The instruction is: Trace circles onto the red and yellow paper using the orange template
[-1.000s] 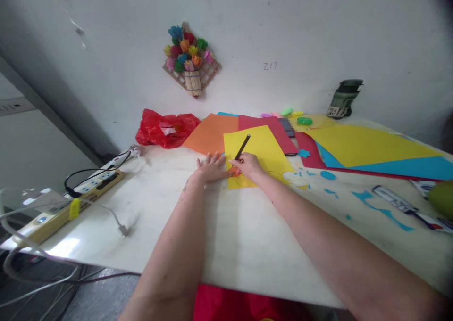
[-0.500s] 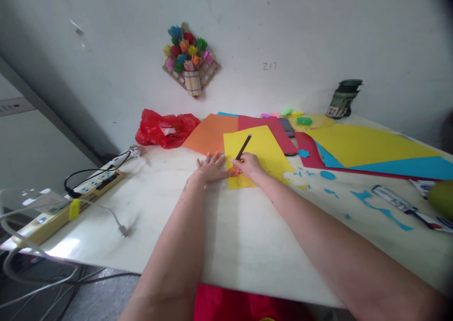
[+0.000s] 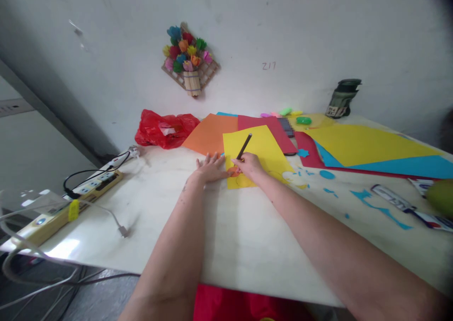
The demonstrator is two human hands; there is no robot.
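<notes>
My right hand (image 3: 249, 165) grips a dark pen (image 3: 244, 146), its tip down by a small orange paper circle (image 3: 233, 171). The circle lies on a sheet of yellow paper (image 3: 258, 144), near its lower left edge. My left hand (image 3: 210, 169) lies flat with its fingers spread, the thumb reaching onto the circle. Drawn circle outlines show on the yellow sheet below and right of my right hand. An orange sheet (image 3: 208, 135) and a red sheet (image 3: 264, 127) lie partly under the yellow one.
Blue paper scraps (image 3: 380, 210) and a marker (image 3: 392, 198) lie to the right. More yellow paper (image 3: 368, 144) is behind them, near a dark bottle (image 3: 343, 98). A red plastic bag (image 3: 166, 128) sits back left. A power strip (image 3: 67, 208) with cables runs along the left edge.
My right hand and the pen have shifted very slightly at the orange circle's edge. My left hand stays in place; the whole view has drifted a little.
</notes>
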